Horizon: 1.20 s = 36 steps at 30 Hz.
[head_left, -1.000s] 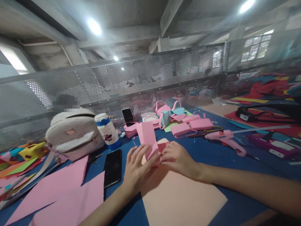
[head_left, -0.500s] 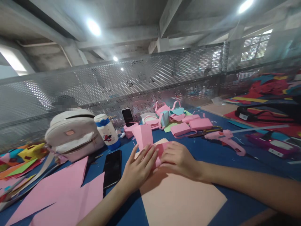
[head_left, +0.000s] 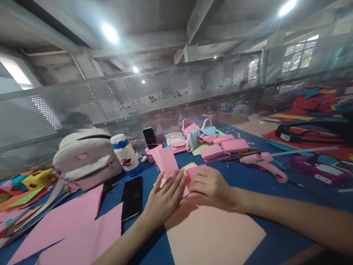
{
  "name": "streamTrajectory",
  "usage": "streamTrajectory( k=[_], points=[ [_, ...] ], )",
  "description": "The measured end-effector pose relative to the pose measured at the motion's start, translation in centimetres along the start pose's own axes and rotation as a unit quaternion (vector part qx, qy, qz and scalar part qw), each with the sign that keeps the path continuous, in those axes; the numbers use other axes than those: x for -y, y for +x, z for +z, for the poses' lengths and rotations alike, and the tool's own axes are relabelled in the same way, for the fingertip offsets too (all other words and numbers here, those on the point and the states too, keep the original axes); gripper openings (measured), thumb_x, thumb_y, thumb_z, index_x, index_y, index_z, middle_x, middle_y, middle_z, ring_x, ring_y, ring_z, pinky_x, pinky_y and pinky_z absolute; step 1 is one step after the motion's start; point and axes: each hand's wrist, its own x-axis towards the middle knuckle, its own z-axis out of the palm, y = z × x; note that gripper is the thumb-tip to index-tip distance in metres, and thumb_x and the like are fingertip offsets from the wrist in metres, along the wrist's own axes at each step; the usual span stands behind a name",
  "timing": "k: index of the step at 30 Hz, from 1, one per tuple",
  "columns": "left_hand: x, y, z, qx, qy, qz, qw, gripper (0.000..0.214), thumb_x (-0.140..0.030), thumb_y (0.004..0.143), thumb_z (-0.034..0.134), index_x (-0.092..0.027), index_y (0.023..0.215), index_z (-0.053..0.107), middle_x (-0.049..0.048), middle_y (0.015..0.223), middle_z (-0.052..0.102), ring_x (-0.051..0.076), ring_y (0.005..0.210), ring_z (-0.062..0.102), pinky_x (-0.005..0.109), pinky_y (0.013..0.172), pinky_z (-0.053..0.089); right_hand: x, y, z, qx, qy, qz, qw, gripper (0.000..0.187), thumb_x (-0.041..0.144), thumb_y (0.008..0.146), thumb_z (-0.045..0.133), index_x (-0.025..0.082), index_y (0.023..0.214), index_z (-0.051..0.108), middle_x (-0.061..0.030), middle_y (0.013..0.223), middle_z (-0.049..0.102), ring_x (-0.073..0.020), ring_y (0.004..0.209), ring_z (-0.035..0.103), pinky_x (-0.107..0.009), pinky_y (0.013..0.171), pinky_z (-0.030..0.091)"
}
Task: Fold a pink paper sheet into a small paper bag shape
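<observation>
A folded pink paper piece [head_left: 168,162] stands partly upright on a peach sheet [head_left: 209,232] on the blue table. My left hand [head_left: 164,198] lies on its lower left part with fingers stretched out and pressed flat. My right hand [head_left: 209,186] rests on the lower right part, fingers curled down onto the paper. The bottom of the piece is hidden under both hands.
A black phone [head_left: 132,197] lies left of my hands, pink sheets [head_left: 68,228] beyond it. A white backpack [head_left: 85,156] and a bottle [head_left: 125,154] stand at the back left. Pink paper bags [head_left: 217,145], a second phone [head_left: 150,138] and a pink glue gun [head_left: 264,162] lie behind. A perforated metal screen [head_left: 171,95] borders the table.
The upright flap of the pink piece has dropped lower and tilted left. My left hand has flattened further onto the paper; my right hand has barely moved.
</observation>
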Motion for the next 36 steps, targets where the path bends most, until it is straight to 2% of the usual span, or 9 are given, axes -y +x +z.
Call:
streamTrajectory(
  k=[5,14,24,36],
  points=[
    [-0.25,0.04,0.12,0.003,0.008,0.012,1.0,0.042,-0.035,0.101,0.042,-0.014,0.135,0.053,0.0058,0.139,0.055,0.019,0.125,0.053,0.044,0.121,0.001,0.04,-0.19,0.09,0.001,-0.006,0.001,1.0,0.031,0.032,0.099,0.049,0.016,0.077,0.065,-0.0022,0.07,0.066,-0.0154,0.069,0.05,-0.031,0.069,0.036],
    [-0.41,-0.16,0.17,0.002,0.001,0.024,1.0,0.038,-0.03,0.1,0.042,-0.015,0.132,0.056,0.0063,0.137,0.057,0.02,0.127,0.052,0.045,0.121,0.003,-0.07,-0.16,0.26,-0.014,0.005,-0.012,1.0,0.03,0.029,0.099,0.049,0.015,0.078,0.064,-0.0017,0.067,0.065,-0.0163,0.067,0.047,-0.031,0.066,0.036],
    [-0.51,-0.16,0.21,-0.002,0.001,0.029,1.0,0.036,-0.029,0.1,0.044,-0.015,0.131,0.057,0.0076,0.137,0.057,0.02,0.131,0.048,0.044,0.121,0.004,-0.07,0.02,0.27,-0.021,-0.007,-0.038,0.999,0.029,0.023,0.099,0.049,0.014,0.075,0.063,-0.0022,0.065,0.063,-0.0157,0.064,0.046,-0.031,0.064,0.036],
    [-0.56,-0.16,0.09,0.013,-0.014,0.03,0.999,0.037,-0.028,0.101,0.041,-0.013,0.13,0.057,0.0093,0.139,0.054,0.021,0.131,0.048,0.043,0.121,0.004,0.03,-0.09,0.29,-0.021,-0.034,-0.034,0.999,0.029,0.026,0.098,0.051,0.015,0.073,0.063,-0.0016,0.067,0.064,-0.0155,0.065,0.045,-0.03,0.064,0.036]
  ],
)
